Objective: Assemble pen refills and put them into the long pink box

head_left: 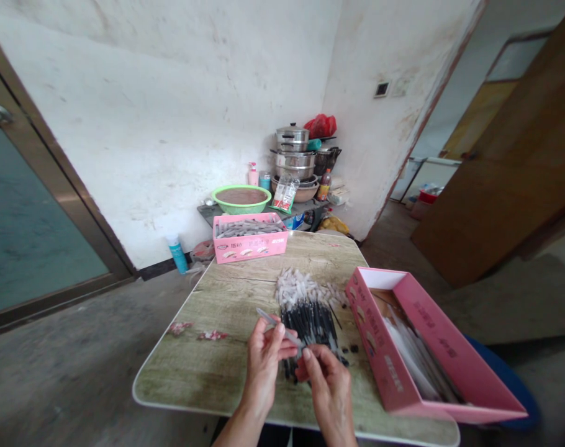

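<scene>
My left hand (262, 354) pinches a translucent grey pen (282, 330), held slantwise above the table with one end up to the left. At its lower end, the fingers of my right hand (324, 372) are closed together; any small part between them is too small to make out. Under and beyond my hands lies a pile of black pen refills (313, 320). Whitish translucent pen caps (298, 287) are heaped just behind the refills. A few small black pieces (354, 349) lie to the right of the pile.
An open pink box (364, 335) with long translucent tubes (410, 357) stands on the table's right side. Another pink box (249, 249), filled with pens, is at the far left edge. Behind are a green basin (221, 205) and stacked steel pots (294, 164).
</scene>
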Demonstrator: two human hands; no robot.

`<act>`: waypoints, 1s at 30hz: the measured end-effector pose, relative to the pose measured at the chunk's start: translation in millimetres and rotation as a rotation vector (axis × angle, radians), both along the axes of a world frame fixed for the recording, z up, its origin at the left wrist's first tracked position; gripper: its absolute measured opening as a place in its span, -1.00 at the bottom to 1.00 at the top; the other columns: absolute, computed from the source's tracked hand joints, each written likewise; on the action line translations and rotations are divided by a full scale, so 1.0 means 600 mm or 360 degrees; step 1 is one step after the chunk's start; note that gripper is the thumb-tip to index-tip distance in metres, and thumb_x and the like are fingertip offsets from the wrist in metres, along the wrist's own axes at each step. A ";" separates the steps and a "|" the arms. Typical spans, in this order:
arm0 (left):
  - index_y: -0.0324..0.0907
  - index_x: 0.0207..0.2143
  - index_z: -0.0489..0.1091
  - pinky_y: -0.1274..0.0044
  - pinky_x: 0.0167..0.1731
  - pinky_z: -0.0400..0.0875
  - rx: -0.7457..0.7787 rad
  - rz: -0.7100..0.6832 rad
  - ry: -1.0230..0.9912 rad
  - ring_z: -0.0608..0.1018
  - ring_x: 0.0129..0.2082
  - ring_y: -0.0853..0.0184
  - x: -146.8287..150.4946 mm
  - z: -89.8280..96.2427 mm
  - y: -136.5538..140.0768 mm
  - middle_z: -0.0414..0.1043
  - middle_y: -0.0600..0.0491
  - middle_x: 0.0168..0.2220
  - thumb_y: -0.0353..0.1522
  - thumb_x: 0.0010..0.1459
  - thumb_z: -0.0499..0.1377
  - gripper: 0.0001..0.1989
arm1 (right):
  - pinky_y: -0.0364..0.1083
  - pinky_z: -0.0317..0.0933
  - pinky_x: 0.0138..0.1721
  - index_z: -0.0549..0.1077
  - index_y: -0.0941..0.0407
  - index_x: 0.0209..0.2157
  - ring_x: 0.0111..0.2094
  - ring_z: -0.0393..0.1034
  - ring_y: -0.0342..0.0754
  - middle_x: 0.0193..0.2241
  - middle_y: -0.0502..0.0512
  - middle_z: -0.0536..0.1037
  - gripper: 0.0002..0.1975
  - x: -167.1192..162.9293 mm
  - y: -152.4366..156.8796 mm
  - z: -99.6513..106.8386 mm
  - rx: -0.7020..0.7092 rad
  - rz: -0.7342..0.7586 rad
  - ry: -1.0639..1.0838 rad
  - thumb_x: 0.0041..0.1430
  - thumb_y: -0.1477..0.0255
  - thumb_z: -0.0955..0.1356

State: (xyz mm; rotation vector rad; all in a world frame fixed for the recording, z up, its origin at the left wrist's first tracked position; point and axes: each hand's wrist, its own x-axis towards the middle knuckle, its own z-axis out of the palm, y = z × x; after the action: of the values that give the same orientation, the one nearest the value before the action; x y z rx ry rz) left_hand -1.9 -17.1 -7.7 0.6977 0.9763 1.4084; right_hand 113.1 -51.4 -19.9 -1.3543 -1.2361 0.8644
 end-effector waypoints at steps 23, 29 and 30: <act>-0.20 -0.14 0.26 0.50 -0.42 0.50 -0.0004 0.0025 -0.0008 0.61 -0.43 0.27 -0.006 -0.003 0.006 0.55 -0.06 -0.38 -0.13 0.07 0.21 -0.59 | -0.21 0.22 -0.53 0.47 0.15 -0.34 -0.57 0.36 -0.10 -0.59 0.00 0.47 -0.70 0.003 0.002 -0.005 0.0072 -0.0011 -0.0153 0.16 0.19 0.30; -0.20 -0.16 0.28 0.52 -0.44 0.49 -0.0015 0.0026 -0.0023 0.60 -0.46 0.29 -0.008 0.000 0.008 0.55 -0.05 -0.40 -0.12 0.02 0.24 -0.57 | -0.21 0.20 -0.54 0.45 0.14 -0.44 -0.59 0.33 -0.10 -0.64 0.00 0.43 -0.67 0.001 0.003 0.003 0.0123 0.0002 -0.0273 0.18 0.18 0.27; -0.20 -0.16 0.28 0.52 -0.44 0.49 -0.0015 0.0027 -0.0024 0.60 -0.46 0.29 -0.008 0.001 0.009 0.55 -0.05 -0.40 -0.12 0.03 0.24 -0.57 | -0.21 0.20 -0.54 0.46 0.14 -0.43 -0.60 0.33 -0.10 -0.64 0.00 0.43 -0.68 0.001 0.003 0.003 0.0136 -0.0003 -0.0292 0.19 0.19 0.27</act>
State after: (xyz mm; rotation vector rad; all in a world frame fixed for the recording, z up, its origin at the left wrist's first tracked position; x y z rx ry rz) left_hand -6.8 -11.9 -7.3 0.6724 0.9784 1.4212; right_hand 113.8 -49.6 -18.2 -1.3894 -1.3963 0.6895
